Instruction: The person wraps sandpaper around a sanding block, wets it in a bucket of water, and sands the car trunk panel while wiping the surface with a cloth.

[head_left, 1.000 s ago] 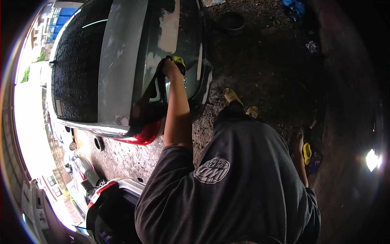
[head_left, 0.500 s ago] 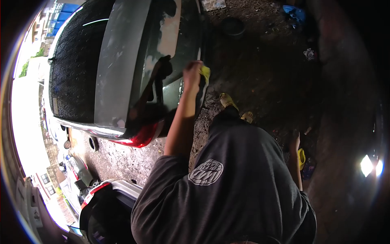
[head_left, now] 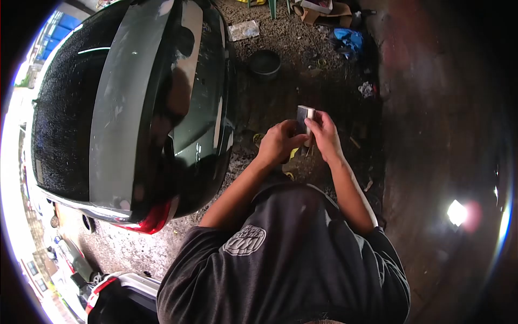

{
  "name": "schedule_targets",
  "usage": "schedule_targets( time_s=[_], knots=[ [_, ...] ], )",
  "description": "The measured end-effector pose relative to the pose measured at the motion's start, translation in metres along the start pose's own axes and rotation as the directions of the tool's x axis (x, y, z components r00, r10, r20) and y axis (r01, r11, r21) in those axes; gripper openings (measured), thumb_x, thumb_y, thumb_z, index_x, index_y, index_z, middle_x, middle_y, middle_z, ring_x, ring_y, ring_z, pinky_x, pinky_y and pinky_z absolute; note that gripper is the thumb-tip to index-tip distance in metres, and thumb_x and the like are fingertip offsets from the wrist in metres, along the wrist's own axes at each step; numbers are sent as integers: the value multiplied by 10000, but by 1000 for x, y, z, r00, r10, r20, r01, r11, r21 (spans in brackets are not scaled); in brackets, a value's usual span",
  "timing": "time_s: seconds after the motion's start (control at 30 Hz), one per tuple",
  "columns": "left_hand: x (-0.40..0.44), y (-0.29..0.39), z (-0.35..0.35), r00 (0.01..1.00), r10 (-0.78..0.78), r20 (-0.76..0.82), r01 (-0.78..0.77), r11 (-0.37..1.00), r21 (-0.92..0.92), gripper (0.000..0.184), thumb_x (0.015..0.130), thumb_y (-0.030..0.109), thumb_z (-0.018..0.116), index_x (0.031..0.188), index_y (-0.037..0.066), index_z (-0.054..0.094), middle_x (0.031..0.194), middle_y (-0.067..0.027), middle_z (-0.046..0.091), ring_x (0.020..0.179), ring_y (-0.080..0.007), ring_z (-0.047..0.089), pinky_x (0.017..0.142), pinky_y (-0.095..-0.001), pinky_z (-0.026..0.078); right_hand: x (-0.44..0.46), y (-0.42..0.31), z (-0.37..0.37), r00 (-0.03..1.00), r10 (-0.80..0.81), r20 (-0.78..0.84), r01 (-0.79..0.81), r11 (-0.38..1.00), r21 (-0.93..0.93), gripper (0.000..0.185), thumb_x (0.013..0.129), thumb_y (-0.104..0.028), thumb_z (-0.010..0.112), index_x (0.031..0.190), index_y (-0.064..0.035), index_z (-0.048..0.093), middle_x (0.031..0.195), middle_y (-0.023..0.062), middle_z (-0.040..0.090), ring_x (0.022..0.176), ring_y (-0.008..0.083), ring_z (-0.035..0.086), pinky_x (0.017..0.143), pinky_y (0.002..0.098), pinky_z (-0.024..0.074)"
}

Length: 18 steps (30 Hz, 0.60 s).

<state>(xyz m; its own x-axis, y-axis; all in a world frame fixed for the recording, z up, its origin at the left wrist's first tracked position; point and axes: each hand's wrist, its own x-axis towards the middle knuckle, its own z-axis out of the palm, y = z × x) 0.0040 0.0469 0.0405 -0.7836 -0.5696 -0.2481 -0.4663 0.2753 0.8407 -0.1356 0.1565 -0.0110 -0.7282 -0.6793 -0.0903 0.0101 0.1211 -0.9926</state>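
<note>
My right hand [head_left: 325, 136] grips a small sanding block [head_left: 309, 114] with a dark face and a pale edge, held upright in front of my body. My left hand [head_left: 277, 143] is closed close against the block's lower left side, its fingers curled and partly hidden. A bit of yellow cloth [head_left: 294, 153] shows beneath the left hand. To the left stands the rear of a dark green car [head_left: 200, 127], with pale bare patches [head_left: 186, 81] on its panel and a red tail light [head_left: 156, 216]. Both hands are apart from the car.
A black basin [head_left: 264, 63] sits on the dark ground beyond my hands. Farther off lie a blue plastic bag [head_left: 348, 42], cardboard [head_left: 326, 15] and a flat pale sheet [head_left: 244, 30]. A wall [head_left: 431, 135] runs along the right. Another vehicle [head_left: 127, 297] stands behind at lower left.
My left hand has come off the car panel and moved right, with the yellow cloth. My right hand has risen from low on the right, now holding the sanding block. The view has shifted rightward.
</note>
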Motion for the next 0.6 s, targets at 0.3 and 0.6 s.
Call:
schedule_targets(
  time_s=[0.3, 0.6],
  knots=[
    [125, -51, -68, 969, 29, 245, 103, 855, -508, 402, 893, 170, 723, 1234, -16, 620, 1092, -73, 697, 1010, -135, 637, 885, -325, 510, 137, -39, 17, 964, 67, 257, -73, 997, 12, 314, 988, -156, 642, 1236, 31, 591, 1019, 65, 695, 887, 111, 636, 789, 281, 519],
    [223, -27, -117, 907, 228, 354, 112, 679, -726, 360, 948, 75, 651, 1294, 1, 588, 1130, -20, 678, 977, -91, 618, 881, -282, 507, 237, -73, 37, 945, -164, 284, 279, 856, -434, 664, 850, -245, 789, 1375, 21, 480, 1282, 208, 574, 1144, 318, 600, 973, 423, 491]
  ],
)
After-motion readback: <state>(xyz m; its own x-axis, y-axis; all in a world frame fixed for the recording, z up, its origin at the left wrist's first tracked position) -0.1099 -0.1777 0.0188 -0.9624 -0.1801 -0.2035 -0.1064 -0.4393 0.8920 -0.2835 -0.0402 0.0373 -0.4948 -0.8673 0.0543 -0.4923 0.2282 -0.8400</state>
